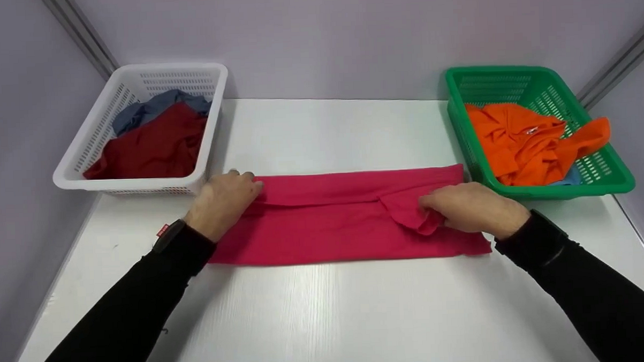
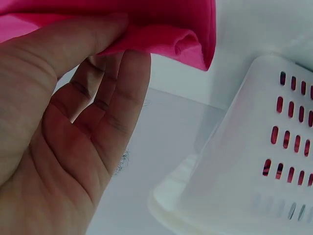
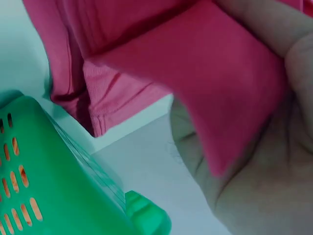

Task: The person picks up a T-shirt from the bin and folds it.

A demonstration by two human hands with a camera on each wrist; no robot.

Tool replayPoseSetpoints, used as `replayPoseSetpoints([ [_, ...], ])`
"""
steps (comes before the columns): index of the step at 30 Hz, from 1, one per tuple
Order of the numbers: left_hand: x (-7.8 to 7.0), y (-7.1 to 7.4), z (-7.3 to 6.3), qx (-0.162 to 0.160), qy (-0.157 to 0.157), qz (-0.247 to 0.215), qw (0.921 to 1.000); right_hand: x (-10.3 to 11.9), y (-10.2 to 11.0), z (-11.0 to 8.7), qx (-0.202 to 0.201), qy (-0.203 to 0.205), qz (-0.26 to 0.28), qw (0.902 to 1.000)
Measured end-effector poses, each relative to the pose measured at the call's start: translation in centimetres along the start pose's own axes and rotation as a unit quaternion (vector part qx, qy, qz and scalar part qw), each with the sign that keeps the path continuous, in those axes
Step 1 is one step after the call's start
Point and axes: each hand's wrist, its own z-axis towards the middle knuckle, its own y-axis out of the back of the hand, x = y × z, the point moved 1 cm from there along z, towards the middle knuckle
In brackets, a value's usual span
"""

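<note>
A pinkish-red garment (image 1: 313,235), folded into a long flat strip, lies across the white table. My left hand (image 1: 224,200) pinches its left end; in the left wrist view the thumb is on top of the cloth (image 2: 161,41) and the fingers are beneath. At the other end, my right hand (image 1: 470,208) grips a loose flap (image 1: 408,205) turned over the strip. Close up in the right wrist view, that flap (image 3: 210,73) hangs from the thumb and fingers across the palm. Ribbed fabric (image 3: 110,95) shows at the garment's edge.
At the back left stands a white basket (image 1: 220,99) holding dark red cloth (image 1: 155,146) and grey-blue cloth (image 1: 161,109). On the right a green basket (image 1: 462,128) holds an orange garment (image 1: 524,147) and some blue cloth (image 1: 571,176). Grey panels (image 1: 328,47) enclose the table.
</note>
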Motion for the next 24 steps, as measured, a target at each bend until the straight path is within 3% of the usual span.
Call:
replayPoseSetpoints([
  [4,0.0,-0.3,-0.3,0.004,-0.01,-0.013,0.9999,0.3,-0.2,-0.2,0.066,-0.033,0.017,0.9971],
  [9,0.2,0.0,-0.3,0.075,-0.014,-0.091,0.993,0.8,0.2,-0.4,0.14,-0.103,0.068,0.9824],
  [11,0.3,0.3,-0.2,0.105,-0.01,-0.132,0.9856,1.0,0.5,-0.4,0.135,-0.115,0.069,0.9816],
  [14,0.4,0.9,0.4,0.12,-0.007,-0.156,0.9805,1.5,0.7,-0.3,0.1,-0.118,0.055,0.9864],
  [17,0.3,1.0,1.3,0.101,-0.034,-0.115,0.9876,2.3,0.9,-0.1,0.064,-0.117,0.042,0.9902],
  [20,0.0,0.7,2.3,0.043,-0.083,-0.088,0.9918,3.4,0.8,0.4,0.045,-0.129,0.037,0.99],
  [24,-0.8,-0.2,3.4,-0.016,-0.147,-0.131,0.9803,4.8,0.2,1.2,0.032,-0.153,0.035,0.9871],
])
